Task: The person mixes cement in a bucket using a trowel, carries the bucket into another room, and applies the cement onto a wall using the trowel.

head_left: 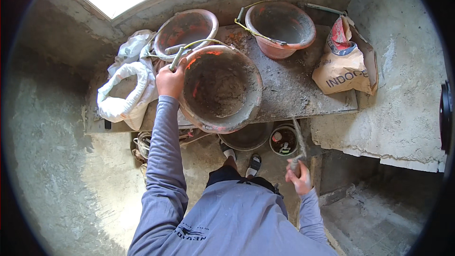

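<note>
A large reddish-brown bucket [258,85], crusted with grey cement, rests tilted toward me at the bench's front edge. Wet grey mortar [230,87] lies inside it. My left hand [170,81] is closed at the bucket's left rim, around a pale grip by its wire handle; the hold is partly hidden. Lower right, away from the bucket, my right hand [298,178] wraps around the handle of a cement-coated trowel [302,140]. Its blade appears nearly edge-on and points away from me.
On the bench [303,97] stand two more buckets, one back left [208,19] and one back right [275,50]. An open white sack [137,109] sits left, a torn paper bag [343,68] right. Below are a dark basin [249,138] and a small pail [284,153].
</note>
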`<action>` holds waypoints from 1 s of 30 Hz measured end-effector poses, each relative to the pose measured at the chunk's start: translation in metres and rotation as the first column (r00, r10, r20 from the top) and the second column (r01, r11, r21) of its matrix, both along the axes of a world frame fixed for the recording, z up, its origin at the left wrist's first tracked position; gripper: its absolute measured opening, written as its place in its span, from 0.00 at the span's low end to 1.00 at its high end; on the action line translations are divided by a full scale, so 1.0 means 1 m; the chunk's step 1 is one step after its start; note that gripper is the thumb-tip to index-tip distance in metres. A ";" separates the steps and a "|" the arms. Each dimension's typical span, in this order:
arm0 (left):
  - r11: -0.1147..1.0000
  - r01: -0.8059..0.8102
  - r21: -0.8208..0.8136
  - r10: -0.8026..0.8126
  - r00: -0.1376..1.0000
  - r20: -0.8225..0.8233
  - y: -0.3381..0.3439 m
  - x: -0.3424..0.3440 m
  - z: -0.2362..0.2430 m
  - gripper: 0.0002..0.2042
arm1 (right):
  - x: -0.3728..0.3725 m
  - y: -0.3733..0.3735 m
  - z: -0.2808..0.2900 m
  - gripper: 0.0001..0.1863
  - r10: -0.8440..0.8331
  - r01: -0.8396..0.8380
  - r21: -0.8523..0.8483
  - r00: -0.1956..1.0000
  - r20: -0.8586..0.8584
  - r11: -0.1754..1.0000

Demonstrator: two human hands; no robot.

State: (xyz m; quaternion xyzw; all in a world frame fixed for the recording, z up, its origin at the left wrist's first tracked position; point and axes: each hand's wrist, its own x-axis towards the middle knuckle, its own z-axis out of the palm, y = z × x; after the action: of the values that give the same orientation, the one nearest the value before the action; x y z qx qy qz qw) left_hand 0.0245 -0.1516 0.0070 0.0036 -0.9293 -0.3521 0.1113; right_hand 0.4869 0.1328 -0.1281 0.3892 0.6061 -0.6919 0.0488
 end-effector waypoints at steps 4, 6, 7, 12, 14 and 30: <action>1.000 -0.029 -0.006 0.029 1.000 0.005 -0.013 -0.009 -0.013 0.30 | -0.086 -0.025 0.063 0.24 0.433 -0.231 0.465 0.812 -0.392 0.854; 0.999 -0.034 -0.001 0.034 0.999 0.034 -0.013 -0.009 -0.012 0.30 | -0.109 -0.046 0.070 0.21 0.288 -0.248 0.148 0.825 -0.485 0.958; 0.999 -0.033 0.002 0.032 0.997 0.065 -0.014 -0.007 -0.011 0.30 | -0.115 -0.054 0.067 0.20 0.160 -0.282 -0.199 0.866 -0.473 0.939; 0.996 -0.075 -0.042 0.078 0.995 0.070 -0.026 -0.004 -0.016 0.32 | -0.149 -0.068 0.016 0.24 0.356 -0.372 0.046 0.837 -0.416 0.927; 0.994 -0.090 -0.056 0.093 0.994 0.051 -0.026 -0.005 -0.017 0.32 | -0.148 -0.058 0.002 0.27 0.309 -0.382 -0.151 0.881 -0.358 0.912; 0.996 -0.060 -0.060 0.064 0.996 0.060 -0.017 -0.008 -0.009 0.29 | 0.011 -0.010 -0.040 0.20 0.204 -0.189 0.238 0.978 -0.041 0.953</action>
State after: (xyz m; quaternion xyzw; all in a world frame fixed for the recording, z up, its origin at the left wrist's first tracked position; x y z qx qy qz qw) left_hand 0.0165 -0.1684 -0.0018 0.0403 -0.9416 -0.3210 0.0935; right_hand 0.4984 0.1232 -0.1682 0.3072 0.7199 -0.6202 0.0519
